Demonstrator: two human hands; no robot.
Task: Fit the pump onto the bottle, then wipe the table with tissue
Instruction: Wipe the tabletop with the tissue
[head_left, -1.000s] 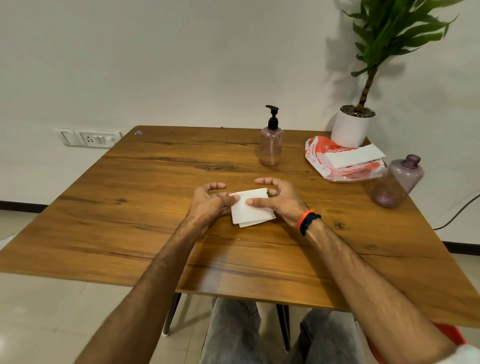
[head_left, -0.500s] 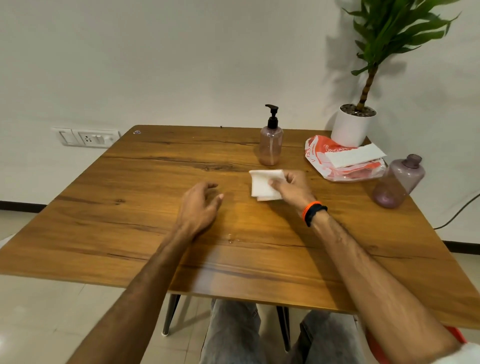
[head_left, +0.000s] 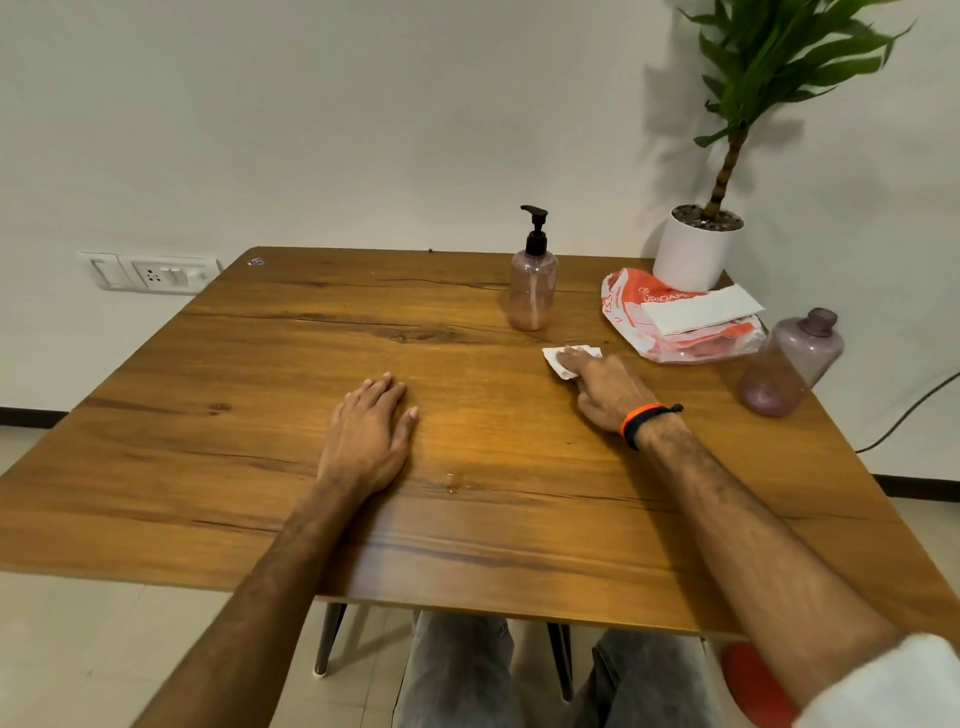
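While the left hand lies flat on the wooden table, palm down with its fingers extended and close together and nothing beneath them that we can see, we note broad bare wood to its left, reaching the left edge and the near edge. Just right of that hand's wrist, a few small droplets sit on the surface. Farther back stands the bottle, upright, with the black pump seated on its neck; a pale pinkish liquid appears to fill the lower part, though we cannot tell the exact level. In front of it and a little to the right, the right hand presses its fingers down on a folded white tissue, which lies flat on the wood; the wrist carries an orange and black band. Beyond the hand rests an orange and white tissue pack with a white sheet across its top. Behind the pack, at the far right corner, a white pot holds a green plant. Near the right edge a second, purple bottle stands tilted, without a pump; we cannot tell what it holds.
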